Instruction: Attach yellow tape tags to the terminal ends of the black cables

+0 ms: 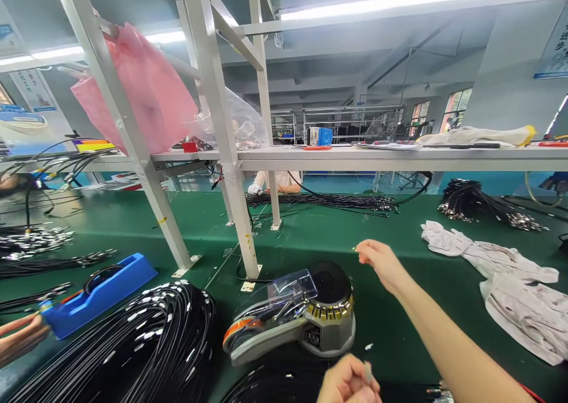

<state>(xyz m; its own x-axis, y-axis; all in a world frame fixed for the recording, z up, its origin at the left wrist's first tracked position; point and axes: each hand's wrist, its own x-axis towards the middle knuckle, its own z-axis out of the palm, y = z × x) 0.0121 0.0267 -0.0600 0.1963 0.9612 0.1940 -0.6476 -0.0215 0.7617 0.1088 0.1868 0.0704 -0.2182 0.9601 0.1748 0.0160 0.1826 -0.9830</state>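
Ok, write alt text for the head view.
A person's right-hand grip pinches something tiny above a green table, beside a tape dispenser; the left-hand grip is nearer the viewer. Black cables lie left, crumpled white cloth right.

Right hand [382, 264] outstretched, left fingers [348, 364] curled

- The mat [390, 323] was plain green
- The coil [177, 308] was black with white bands
- The machine [332, 333] was grey, black on top, with a ring of gold strips [329, 312] and an orange wheel [239, 328]
- The pinched bit [354, 250] was yellowish
- The holder [106, 299] was solid blue
- The bag [144, 92] was pink
- The gloves [488, 253] were off-white, smudged darker
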